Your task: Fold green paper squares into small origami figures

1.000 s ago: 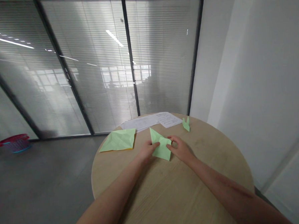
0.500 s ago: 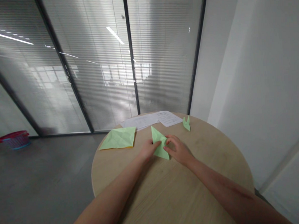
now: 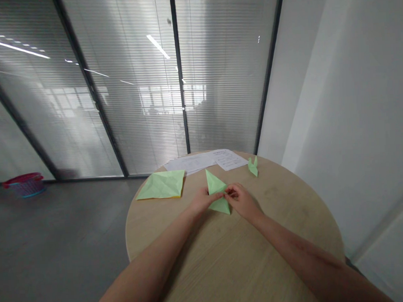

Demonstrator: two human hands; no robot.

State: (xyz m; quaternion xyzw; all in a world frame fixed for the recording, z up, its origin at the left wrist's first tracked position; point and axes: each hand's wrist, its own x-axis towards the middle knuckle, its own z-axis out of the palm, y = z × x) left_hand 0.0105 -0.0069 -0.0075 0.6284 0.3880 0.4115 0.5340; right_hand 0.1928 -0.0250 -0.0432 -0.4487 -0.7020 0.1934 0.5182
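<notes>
A folded piece of light green paper (image 3: 215, 182) is held between my two hands, just above or on the table. My left hand (image 3: 202, 200) grips it from the left, its thumb lying across the front and the other fingers behind the sheet. At the paper's right edge, my right hand (image 3: 242, 202) pinches with thumb and fingertips, close to the left thumb's tip. A small folded green paper figure (image 3: 253, 167) with two upright points stands at the back right. To the left lies a stack of creased green paper (image 3: 162, 184) with a yellow edge beneath.
The round wooden table (image 3: 261, 265) carries everything. Printed white sheets (image 3: 202, 161) lie at its far edge. A red and blue basket (image 3: 26, 185) is on the floor at left. Glass panels with blinds (image 3: 146, 127) rise behind, and a white wall (image 3: 365, 115) stands right.
My left thumb has slid right across the paper toward its right edge. My right thumb and fingers have closed together there. The whole view has shifted slightly.
</notes>
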